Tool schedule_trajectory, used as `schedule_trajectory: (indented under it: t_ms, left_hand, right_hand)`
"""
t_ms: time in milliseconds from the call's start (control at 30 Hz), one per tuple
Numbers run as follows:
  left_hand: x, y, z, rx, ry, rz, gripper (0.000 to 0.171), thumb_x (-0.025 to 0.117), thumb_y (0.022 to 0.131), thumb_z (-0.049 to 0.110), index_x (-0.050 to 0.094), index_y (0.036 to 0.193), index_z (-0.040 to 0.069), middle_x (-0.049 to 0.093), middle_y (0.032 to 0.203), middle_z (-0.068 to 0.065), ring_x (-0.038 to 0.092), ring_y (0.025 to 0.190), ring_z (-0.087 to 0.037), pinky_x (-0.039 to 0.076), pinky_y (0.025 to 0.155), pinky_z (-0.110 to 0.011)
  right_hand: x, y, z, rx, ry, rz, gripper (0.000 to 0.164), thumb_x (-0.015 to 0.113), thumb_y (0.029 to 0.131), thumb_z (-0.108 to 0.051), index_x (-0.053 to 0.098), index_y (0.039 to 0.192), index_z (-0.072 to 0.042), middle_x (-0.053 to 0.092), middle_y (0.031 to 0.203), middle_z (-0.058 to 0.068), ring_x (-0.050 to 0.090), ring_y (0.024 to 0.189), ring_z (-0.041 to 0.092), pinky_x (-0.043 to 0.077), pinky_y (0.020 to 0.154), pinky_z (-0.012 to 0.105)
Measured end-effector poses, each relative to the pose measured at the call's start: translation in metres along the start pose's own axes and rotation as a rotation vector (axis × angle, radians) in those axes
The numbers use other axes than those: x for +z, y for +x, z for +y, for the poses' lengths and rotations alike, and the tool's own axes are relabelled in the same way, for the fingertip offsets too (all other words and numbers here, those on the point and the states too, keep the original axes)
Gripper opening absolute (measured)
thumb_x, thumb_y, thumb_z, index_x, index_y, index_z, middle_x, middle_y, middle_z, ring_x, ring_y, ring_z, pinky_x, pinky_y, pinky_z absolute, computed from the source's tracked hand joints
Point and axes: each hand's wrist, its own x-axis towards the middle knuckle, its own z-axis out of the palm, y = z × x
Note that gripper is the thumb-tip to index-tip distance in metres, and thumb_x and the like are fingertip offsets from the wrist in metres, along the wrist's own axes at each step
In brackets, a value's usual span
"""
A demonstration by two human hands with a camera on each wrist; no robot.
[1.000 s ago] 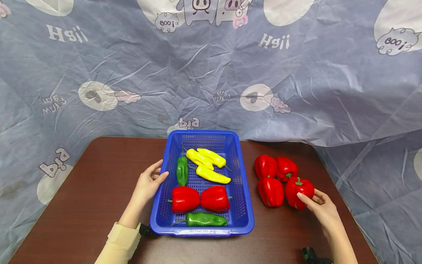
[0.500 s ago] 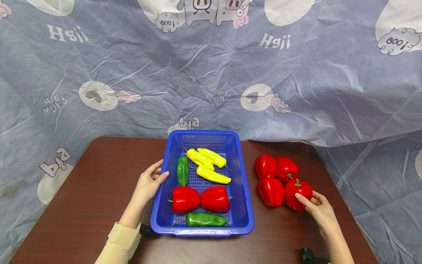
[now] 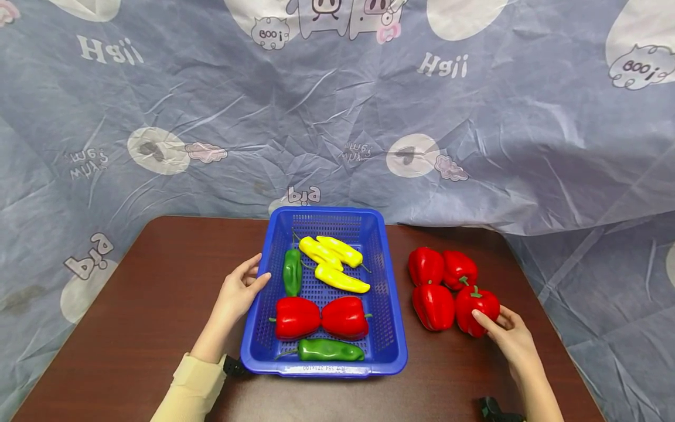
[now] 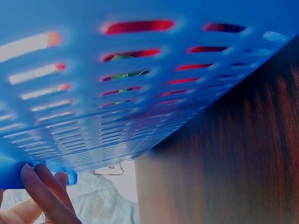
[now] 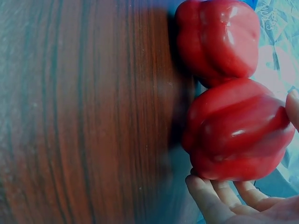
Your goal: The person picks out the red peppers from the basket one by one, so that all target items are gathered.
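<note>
Two arms reach forward: left fingers grip a basket, right fingers a pepper.

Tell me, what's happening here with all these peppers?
A person's left hand holds the side rim of a blue basket, while the right hand grips a red pepper beside three loose red peppers. In the basket lie two red peppers, two green peppers and three yellow peppers. I can't tell whether the gripped one touches the table.
</note>
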Motion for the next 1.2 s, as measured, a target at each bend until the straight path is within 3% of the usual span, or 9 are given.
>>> schedule_trajectory:
  t_ms: [100, 267, 433, 533, 667, 767, 967, 1100, 1200]
  left_hand:
    - [0.000, 0.000, 0.000, 0.001, 0.003, 0.000, 0.057, 0.068, 0.093, 0.011, 0.046, 0.145, 0.002, 0.066, 0.119, -0.025, 0.068, 0.082, -0.017, 0.053, 0.065, -0.018]
    - [0.000, 0.000, 0.000, 0.002, 0.012, -0.002, 0.057, 0.068, 0.093, 0.012, 0.046, 0.145, 0.002, 0.066, 0.119, -0.025, 0.068, 0.082, -0.015, 0.053, 0.066, -0.017]
    - [-0.001, 0.000, 0.000, -0.002, 0.009, -0.006, 0.057, 0.067, 0.093, 0.012, 0.046, 0.145, 0.002, 0.065, 0.120, -0.025, 0.066, 0.081, -0.013, 0.053, 0.066, -0.018]
    - [-0.001, 0.000, 0.000, 0.000, 0.008, -0.002, 0.057, 0.067, 0.094, 0.012, 0.046, 0.145, 0.002, 0.065, 0.119, -0.025, 0.066, 0.081, -0.012, 0.052, 0.066, -0.018]
    - [-0.001, 0.000, 0.001, -0.001, 0.003, -0.005, 0.057, 0.067, 0.094, 0.012, 0.046, 0.145, 0.002, 0.065, 0.119, -0.025, 0.067, 0.082, -0.015, 0.052, 0.066, -0.017]
    - [-0.001, 0.000, 0.001, -0.004, 0.002, -0.009, 0.057, 0.067, 0.094, 0.012, 0.046, 0.146, 0.002, 0.065, 0.119, -0.025, 0.067, 0.083, -0.017, 0.053, 0.066, -0.017]
    - [-0.002, 0.000, 0.001, -0.003, 0.011, -0.011, 0.057, 0.067, 0.094, 0.012, 0.046, 0.145, 0.002, 0.065, 0.120, -0.025, 0.067, 0.082, -0.016, 0.053, 0.065, -0.018]
    - [-0.002, 0.000, 0.000, -0.008, 0.007, -0.017, 0.057, 0.067, 0.094, 0.012, 0.046, 0.146, 0.002, 0.064, 0.120, -0.025, 0.067, 0.081, -0.015, 0.054, 0.065, -0.018]
    - [-0.001, 0.000, 0.000, -0.009, 0.000, -0.019, 0.057, 0.067, 0.093, 0.012, 0.045, 0.146, 0.002, 0.064, 0.121, -0.026, 0.067, 0.081, -0.014, 0.054, 0.065, -0.019]
  right_hand:
    - [0.003, -0.009, -0.007, 0.012, -0.012, -0.005, 0.102, 0.069, 0.089, -0.045, 0.007, 0.157, 0.001, 0.033, 0.150, 0.023, 0.047, 0.081, -0.017, 0.047, 0.071, 0.007]
    - [0.001, -0.015, -0.015, 0.012, -0.033, -0.019, 0.100, 0.065, 0.092, -0.046, 0.004, 0.158, -0.002, 0.026, 0.156, 0.024, 0.044, 0.085, -0.017, 0.044, 0.073, 0.005]
    - [-0.003, -0.017, -0.023, -0.001, -0.052, 0.021, 0.096, 0.064, 0.092, -0.047, 0.007, 0.159, -0.009, 0.026, 0.157, 0.018, 0.045, 0.115, 0.007, 0.040, 0.087, 0.012]
    - [-0.004, -0.018, -0.031, -0.041, -0.044, 0.067, 0.093, 0.067, 0.092, -0.043, 0.010, 0.159, -0.011, 0.031, 0.153, 0.012, 0.039, 0.132, 0.018, 0.039, 0.091, 0.011]
    - [-0.004, -0.020, -0.041, -0.113, -0.088, 0.124, 0.088, 0.067, 0.093, -0.038, 0.014, 0.158, -0.010, 0.034, 0.152, 0.012, 0.036, 0.138, 0.025, 0.039, 0.082, 0.001]
    - [-0.003, -0.023, -0.050, -0.157, -0.121, 0.138, 0.086, 0.065, 0.094, -0.038, 0.015, 0.158, -0.009, 0.031, 0.156, 0.017, 0.035, 0.140, 0.030, 0.038, 0.087, 0.000]
    - [0.005, -0.029, -0.074, -0.215, -0.080, 0.160, 0.085, 0.067, 0.094, -0.035, 0.016, 0.158, -0.012, 0.028, 0.160, 0.017, 0.030, 0.145, 0.031, 0.029, 0.117, 0.022]
    - [0.012, -0.033, -0.093, -0.269, -0.080, 0.149, 0.084, 0.067, 0.094, -0.034, 0.017, 0.158, -0.012, 0.029, 0.160, 0.017, 0.029, 0.146, 0.032, 0.026, 0.120, 0.032]
    - [0.019, -0.037, -0.108, -0.320, -0.102, 0.128, 0.083, 0.067, 0.094, -0.034, 0.019, 0.157, -0.012, 0.031, 0.159, 0.016, 0.030, 0.146, 0.033, 0.027, 0.119, 0.030]
